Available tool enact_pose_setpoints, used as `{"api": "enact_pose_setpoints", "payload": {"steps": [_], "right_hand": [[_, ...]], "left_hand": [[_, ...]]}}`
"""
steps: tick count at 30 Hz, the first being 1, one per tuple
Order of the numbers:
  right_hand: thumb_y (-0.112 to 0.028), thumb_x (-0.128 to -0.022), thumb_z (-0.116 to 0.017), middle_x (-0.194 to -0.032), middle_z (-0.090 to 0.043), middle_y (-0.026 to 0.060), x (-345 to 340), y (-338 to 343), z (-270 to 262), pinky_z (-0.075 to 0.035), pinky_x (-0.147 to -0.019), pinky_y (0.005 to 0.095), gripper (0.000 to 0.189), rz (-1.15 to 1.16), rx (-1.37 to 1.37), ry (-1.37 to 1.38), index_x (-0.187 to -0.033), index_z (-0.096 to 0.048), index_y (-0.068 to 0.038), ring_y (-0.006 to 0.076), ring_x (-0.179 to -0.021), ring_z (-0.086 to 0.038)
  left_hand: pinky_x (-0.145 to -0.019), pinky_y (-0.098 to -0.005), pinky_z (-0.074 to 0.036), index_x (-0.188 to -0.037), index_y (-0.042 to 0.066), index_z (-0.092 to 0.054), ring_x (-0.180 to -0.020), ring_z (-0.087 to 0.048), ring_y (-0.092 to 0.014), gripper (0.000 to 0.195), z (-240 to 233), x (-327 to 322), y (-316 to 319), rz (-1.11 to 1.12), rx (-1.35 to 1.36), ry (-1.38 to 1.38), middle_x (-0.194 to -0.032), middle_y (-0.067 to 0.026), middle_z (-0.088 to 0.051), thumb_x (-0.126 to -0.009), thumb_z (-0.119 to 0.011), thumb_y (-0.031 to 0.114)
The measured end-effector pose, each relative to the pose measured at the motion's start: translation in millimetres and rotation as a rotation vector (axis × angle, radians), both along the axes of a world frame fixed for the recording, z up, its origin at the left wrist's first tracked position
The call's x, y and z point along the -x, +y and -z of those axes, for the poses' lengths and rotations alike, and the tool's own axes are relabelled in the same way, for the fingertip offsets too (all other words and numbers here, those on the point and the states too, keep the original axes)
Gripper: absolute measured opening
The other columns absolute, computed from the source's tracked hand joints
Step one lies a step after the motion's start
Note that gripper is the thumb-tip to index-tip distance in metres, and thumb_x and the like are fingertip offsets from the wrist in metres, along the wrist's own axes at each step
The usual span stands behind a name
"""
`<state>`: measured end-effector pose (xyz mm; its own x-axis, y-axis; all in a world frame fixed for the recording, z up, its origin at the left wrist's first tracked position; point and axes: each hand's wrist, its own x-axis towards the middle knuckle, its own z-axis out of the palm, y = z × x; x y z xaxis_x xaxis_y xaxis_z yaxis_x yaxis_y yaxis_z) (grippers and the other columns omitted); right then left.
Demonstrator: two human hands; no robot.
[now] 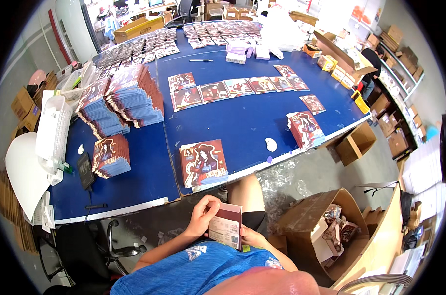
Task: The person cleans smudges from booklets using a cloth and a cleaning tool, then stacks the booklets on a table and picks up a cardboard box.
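In the head view, a flat printed card packet (226, 228) is held upright in front of my chest, its maroon and white side with small print and a square code facing me. My left hand (204, 215) grips its upper left edge with thumb and fingers. At the lower right edge, my right hand (249, 236) holds it, the fingers partly hidden behind it. Just beyond, on the table's near edge, lies a stack of illustrated packets (204, 162) showing a figure in a hat. A smaller stack (304, 129) stands to the right, another (111, 155) to the left.
The blue table (223, 121) carries tall packet piles (134, 96), a row of picture cards (237, 86), a pen (201, 60) and a phone-like device (85, 171). An open carton (300, 221) stands right of my legs. A chair (83, 250) is left; another person (371, 70) bends beyond.
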<state>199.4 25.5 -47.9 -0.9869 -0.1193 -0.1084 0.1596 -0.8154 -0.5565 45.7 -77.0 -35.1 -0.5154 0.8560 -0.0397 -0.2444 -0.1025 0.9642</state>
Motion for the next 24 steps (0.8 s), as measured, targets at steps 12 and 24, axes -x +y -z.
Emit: {"api": "enact_pose_setpoints", "payload": {"steps": [12,24], "right_hand": [[-0.052,-0.085,-0.058,-0.141,-0.037,0.0154,0.4,-8.5,2.7,-0.035,-0.105,0.0420,0.090,0.049,0.128,0.036,-0.149,-0.003,-0.021,0.0325,-0.124,-0.045],[-0.050,-0.090,-0.051,-0.142,-0.039,0.0078,4.1,-10.0,61.1,-0.037,-0.102,0.0335,0.074,0.089,0.220,0.125,-0.144,-0.025,-0.008,0.0186,-0.123,-0.045]], "left_hand": [[-0.069,-0.0205,-0.040,-0.098,0.003,-0.055,-0.077,-0.048,-0.006,0.015,9.3,1.6,1.4,-0.047,0.088,-0.059,-0.083,0.0011,-0.053,-0.096,-0.053,0.017],[-0.089,-0.0428,-0.039,-0.099,-0.004,-0.053,-0.102,-0.048,-0.032,0.026,-5.3,-12.9,21.4,-0.231,-0.002,0.985,-0.112,-0.0191,-0.049,-0.097,-0.038,0.017]]}}
